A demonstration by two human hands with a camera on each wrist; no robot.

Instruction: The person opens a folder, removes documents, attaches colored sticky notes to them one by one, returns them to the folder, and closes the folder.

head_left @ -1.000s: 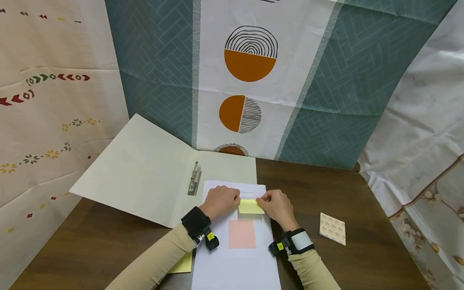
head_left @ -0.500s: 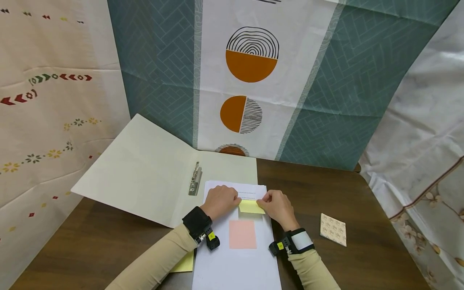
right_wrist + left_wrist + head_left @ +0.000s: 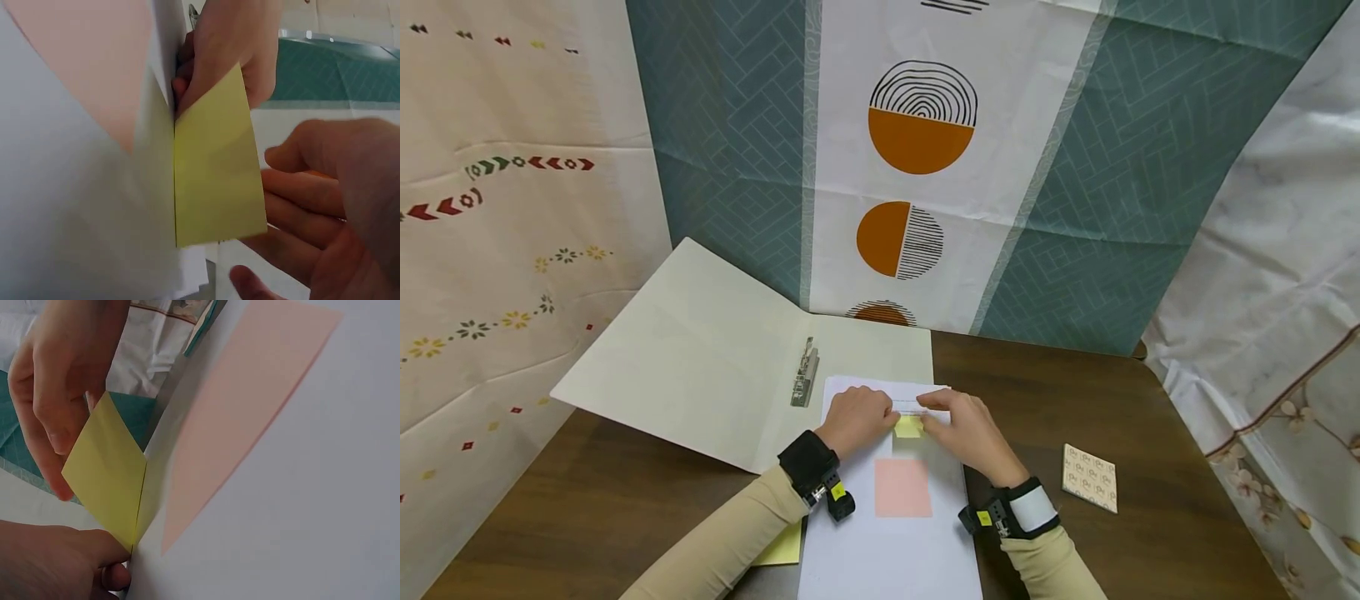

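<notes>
A yellow sticky note (image 3: pixel 908 427) stands up from the upper part of a white sheet of paper (image 3: pixel 887 558). My left hand (image 3: pixel 859 419) pinches the note's left corner; its thumb tip shows there in the left wrist view. Just right of the note, my right hand (image 3: pixel 966 429) has its thumb and fingers spread apart. In the right wrist view those relaxed fingers (image 3: pixel 300 212) lie behind and beside the note's outer edge. A pink sticky note (image 3: pixel 902 488) lies flat on the paper below the yellow one. Printed lines show above the yellow note.
An open cream folder (image 3: pixel 692 358) with a metal clip (image 3: pixel 805 375) lies behind and left, partly under the paper. A patterned square pad (image 3: pixel 1089 477) rests on the brown table (image 3: pixel 1037 367) at right. Yellow paper (image 3: pixel 781 546) pokes out beside the left forearm.
My right hand has let go of the yellow sticky note and its thumb and fingers have spread, shifting slightly left over it. The left hand stays at the note's left corner.
</notes>
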